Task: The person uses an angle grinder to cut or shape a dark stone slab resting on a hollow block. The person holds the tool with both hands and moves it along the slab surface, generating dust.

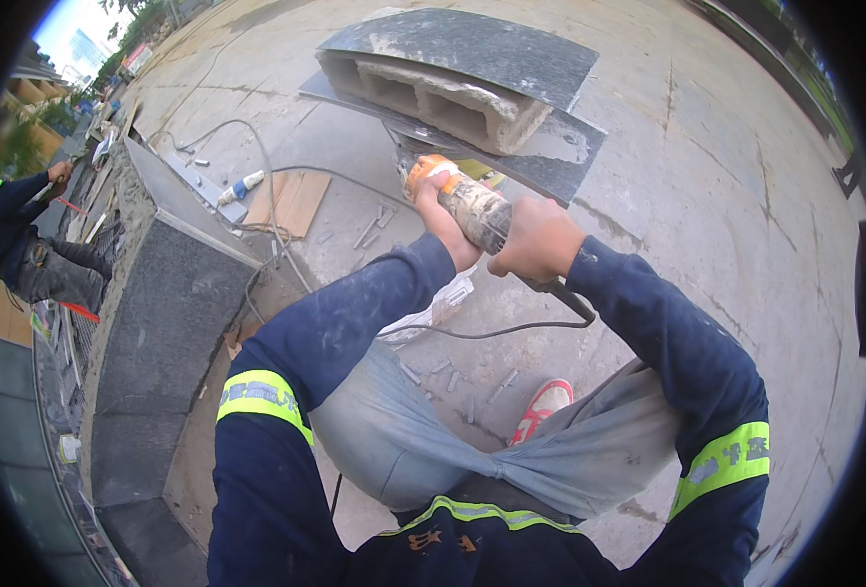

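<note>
Both my hands are wrapped round a dusty orange and whitish angle grinder (472,203), held out in front of me. My left hand (444,220) grips it near the orange head. Farther back, my right hand (542,240) closes round the rear end, where a dark cord (575,305) comes out. The grinder's head points to the far left, close to the near edge of a dark grey stone slab (565,157). On that slab rests a hollow concrete block (452,110), with another grey slab (462,54) on top. The disc is too small to make out clearly.
A wooden board (289,203) and a blue-and-white cable connector (242,188) lie on the left, among looping cables. Stone offcuts (366,230) are scattered on the concrete. A dark stone-clad wall (164,313) runs along my left; beyond it another person (37,235) works.
</note>
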Demonstrator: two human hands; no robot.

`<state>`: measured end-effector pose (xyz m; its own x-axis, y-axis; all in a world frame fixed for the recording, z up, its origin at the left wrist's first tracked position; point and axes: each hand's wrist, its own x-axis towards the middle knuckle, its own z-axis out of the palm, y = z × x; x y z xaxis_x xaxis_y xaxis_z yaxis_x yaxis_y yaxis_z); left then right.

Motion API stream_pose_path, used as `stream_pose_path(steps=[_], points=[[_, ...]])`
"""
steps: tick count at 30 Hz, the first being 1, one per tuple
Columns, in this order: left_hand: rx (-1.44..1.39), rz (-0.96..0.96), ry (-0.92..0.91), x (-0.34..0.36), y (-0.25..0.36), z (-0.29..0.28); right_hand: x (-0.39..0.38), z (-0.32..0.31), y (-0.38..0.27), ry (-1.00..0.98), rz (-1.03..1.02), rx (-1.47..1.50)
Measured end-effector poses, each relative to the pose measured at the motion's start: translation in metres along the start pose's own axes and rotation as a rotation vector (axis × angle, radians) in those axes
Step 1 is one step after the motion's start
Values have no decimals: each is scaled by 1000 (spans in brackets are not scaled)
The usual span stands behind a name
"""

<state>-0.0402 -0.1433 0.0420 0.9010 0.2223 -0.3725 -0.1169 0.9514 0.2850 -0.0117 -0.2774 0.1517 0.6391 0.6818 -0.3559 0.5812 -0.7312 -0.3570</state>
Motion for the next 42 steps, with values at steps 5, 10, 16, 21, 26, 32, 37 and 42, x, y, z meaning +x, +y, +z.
stream_pose_path(steps=[5, 10, 16, 21, 26, 32, 37, 42], points=[[10, -2, 3, -4, -5, 2, -4, 1, 3, -4, 31, 2], [29, -21, 7, -8, -8, 3, -11, 0, 4, 10, 28, -15], [28, -21, 26, -12, -14, 7, -14, 1, 11, 21, 8, -11], [28, -14, 24, -13, -17, 9, -13, 4, 16, 33, 3, 12], [17, -2, 33, -10, -12, 5, -10, 1, 8, 10, 21, -13], [21, -8, 12, -4, -6, 4, -1, 2, 6, 12, 17, -21], [9, -14, -1, 4, 3, -2, 7, 0, 0, -1, 11, -26], [13, 9, -22, 11, 8, -5, 16, 3, 2, -1, -16, 24]])
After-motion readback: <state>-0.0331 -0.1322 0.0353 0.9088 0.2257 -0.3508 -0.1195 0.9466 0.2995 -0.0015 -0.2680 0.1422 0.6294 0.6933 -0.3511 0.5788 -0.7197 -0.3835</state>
